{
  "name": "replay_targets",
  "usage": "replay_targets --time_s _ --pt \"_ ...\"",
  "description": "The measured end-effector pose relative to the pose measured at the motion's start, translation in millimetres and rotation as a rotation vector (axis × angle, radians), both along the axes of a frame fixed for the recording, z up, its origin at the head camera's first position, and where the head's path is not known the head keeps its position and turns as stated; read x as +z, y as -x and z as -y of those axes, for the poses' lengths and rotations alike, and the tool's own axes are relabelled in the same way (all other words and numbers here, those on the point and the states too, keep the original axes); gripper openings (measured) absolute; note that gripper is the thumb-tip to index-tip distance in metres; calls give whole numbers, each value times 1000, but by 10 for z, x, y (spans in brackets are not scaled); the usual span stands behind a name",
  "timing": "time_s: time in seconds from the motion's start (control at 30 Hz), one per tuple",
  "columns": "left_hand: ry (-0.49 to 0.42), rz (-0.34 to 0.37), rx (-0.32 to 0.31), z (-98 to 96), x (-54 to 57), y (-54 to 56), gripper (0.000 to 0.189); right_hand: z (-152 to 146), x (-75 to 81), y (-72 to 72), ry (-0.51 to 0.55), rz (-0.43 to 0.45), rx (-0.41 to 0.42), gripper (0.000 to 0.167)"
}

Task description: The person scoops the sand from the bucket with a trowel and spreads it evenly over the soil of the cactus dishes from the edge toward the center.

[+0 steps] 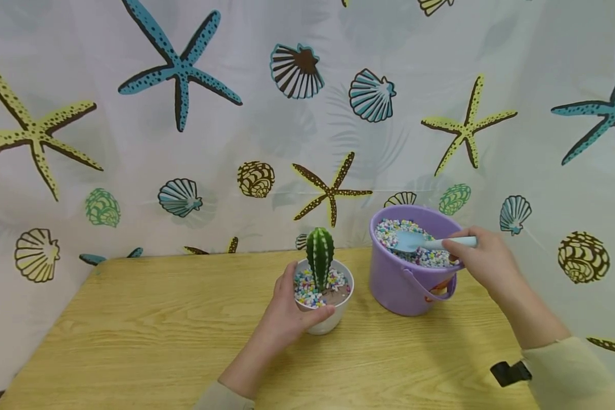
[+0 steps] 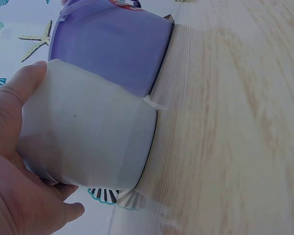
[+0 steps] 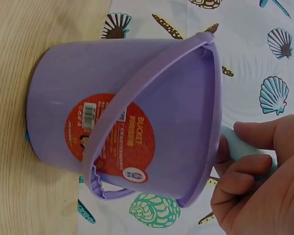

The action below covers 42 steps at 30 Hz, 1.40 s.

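My left hand [image 1: 286, 313] grips the side of a white pot [image 2: 90, 129], thumb on the near side and fingers round the far left. In the pot stands a green cactus [image 1: 320, 259], with multicoloured pebbles [image 1: 307, 287] around it and a brown patch of surface bare at the right. At the purple bucket [image 1: 397, 290] my right hand [image 1: 484, 259] holds a light blue scoop [image 1: 415, 241] by its handle. The scoop's bowl lies at the small coloured pebbles filling the bucket. In the right wrist view, fingers curl round the handle [image 3: 245, 144] just beyond the rim.
Pot and bucket stand close together on a light wooden table [image 1: 159, 330]. The bucket's handle [image 1: 430, 293] hangs down its near side. Behind the table's back edge hangs a white curtain [image 1: 225, 142] printed with starfish and shells.
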<state>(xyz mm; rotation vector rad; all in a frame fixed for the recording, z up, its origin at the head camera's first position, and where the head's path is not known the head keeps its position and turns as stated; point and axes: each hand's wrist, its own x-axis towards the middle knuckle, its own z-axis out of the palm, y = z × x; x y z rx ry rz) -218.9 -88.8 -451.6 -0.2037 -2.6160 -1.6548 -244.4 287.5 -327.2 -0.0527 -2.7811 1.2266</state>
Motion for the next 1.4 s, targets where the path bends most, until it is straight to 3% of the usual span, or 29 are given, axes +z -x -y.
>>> replay_targets --time_s 0.5,1.4 --pt "11 -24 1 -2 27 24 121 193 -104 36 15 -10 -70 49" --pt "2 -9 4 -7 -16 15 127 138 -116 52 106 -7 -69 46"
